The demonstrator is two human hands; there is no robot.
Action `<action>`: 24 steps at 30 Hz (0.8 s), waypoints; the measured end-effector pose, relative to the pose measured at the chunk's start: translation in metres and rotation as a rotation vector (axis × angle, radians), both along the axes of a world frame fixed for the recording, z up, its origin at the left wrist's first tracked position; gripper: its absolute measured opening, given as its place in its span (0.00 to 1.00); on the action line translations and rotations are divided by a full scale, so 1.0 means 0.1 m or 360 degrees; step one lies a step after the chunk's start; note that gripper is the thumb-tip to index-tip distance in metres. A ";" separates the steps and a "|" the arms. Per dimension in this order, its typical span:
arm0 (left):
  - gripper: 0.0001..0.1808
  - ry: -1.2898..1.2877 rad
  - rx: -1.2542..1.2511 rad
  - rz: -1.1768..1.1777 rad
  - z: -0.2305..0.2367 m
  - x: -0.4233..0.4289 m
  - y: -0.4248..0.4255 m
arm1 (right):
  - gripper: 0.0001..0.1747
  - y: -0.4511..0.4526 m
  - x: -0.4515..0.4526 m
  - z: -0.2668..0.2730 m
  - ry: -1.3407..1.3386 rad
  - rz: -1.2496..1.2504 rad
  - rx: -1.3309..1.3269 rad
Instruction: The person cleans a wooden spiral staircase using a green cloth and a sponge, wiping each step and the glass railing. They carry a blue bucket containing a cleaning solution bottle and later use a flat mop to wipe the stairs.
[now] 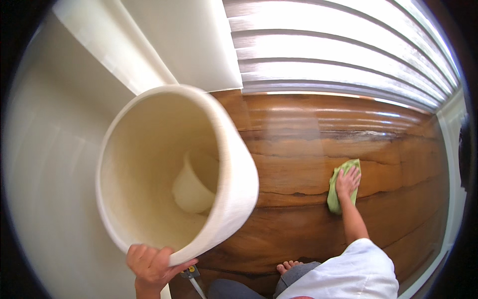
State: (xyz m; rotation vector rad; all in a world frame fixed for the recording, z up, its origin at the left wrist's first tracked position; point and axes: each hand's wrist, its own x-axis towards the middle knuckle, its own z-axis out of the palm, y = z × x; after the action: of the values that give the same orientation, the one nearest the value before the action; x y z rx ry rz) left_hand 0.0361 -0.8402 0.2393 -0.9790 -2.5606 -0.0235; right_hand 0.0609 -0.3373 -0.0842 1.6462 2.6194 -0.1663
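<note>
My left hand point(153, 263) grips the near rim of a large off-white round bin point(241, 194), fingers inside and thumb outside. The bin is tilted, with its mouth facing me. A smaller, curved off-white piece point(192, 190) lies inside it; I cannot tell what it is. My right hand point(349, 181) lies with its fingers spread on a crumpled light green cloth point(334, 203). That arm is stretched out, and the cloth rests on the glossy brown wood-patterned floor point(291, 224).
White slatted blinds point(336, 48) hang at the far side, reaching nearly to the floor. White wall surfaces point(56, 168) stand at left. A grey electrical fitting point(189, 271) with a pale cable is by my left hand. My bare foot point(289, 266) rests near the bottom; white skirting point(446, 149) edges the right.
</note>
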 end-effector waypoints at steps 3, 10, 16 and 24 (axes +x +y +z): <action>0.31 -0.0011 -0.0020 0.0224 -0.03 0.09 -0.23 | 0.40 0.43 -0.65 -0.10 0.0011 -0.0254 -0.0035; 0.27 -0.0413 -0.0358 0.0694 -0.04 0.12 -0.52 | 0.42 0.13 -2.63 -0.29 0.0113 -0.0105 -0.0007; 0.26 -0.0414 -0.0142 0.0721 0.00 0.21 -0.53 | 0.39 -1.13 -3.64 -0.25 0.0200 0.0658 -0.0037; 0.26 -0.0242 -0.0084 0.0632 -0.04 0.18 -0.42 | 0.31 -2.18 -3.43 -0.23 0.0164 0.2750 0.0095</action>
State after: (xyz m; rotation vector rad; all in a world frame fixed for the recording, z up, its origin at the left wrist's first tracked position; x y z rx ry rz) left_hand 0.0538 -0.8820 0.2350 -0.4861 -2.8635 0.0834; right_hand -0.2818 -0.5556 -0.1071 -0.9415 2.9911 -0.0631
